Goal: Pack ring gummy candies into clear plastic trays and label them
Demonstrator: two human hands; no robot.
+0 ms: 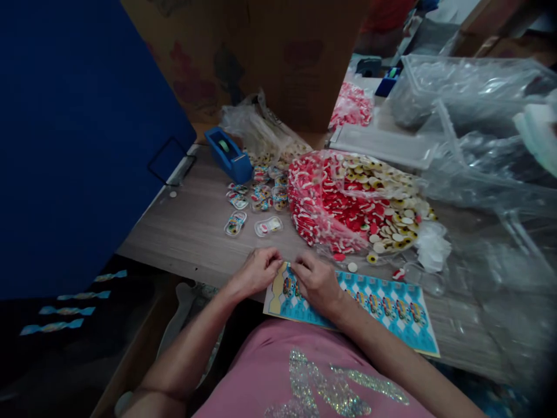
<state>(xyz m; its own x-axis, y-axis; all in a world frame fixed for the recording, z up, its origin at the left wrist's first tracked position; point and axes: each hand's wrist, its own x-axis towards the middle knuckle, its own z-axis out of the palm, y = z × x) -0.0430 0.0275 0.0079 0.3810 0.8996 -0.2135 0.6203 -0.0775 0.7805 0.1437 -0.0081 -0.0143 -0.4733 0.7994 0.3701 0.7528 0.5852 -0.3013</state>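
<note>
A blue sticker sheet (383,310) with a row of printed labels lies along the table's front edge, against my pink shirt. A label-shaped patch at its left end shows bare yellowish backing. My left hand (260,268) is closed in a pinch at the sheet's upper left corner; whatever its fingertips hold is hidden. Facing it, my right hand (319,284) has its fingers closed at the sheet's top edge and covers some labels. Beyond them lie a small clear plastic case (268,226) with pieces inside and a labelled case (235,223).
A blue tape dispenser (228,155) stands behind several packed cases (261,194). A large bag of red and yellow-white pieces (331,200) lies at centre. Clear plastic bins (478,87) are at right. Several labels (67,325) hang on the dark surface at left.
</note>
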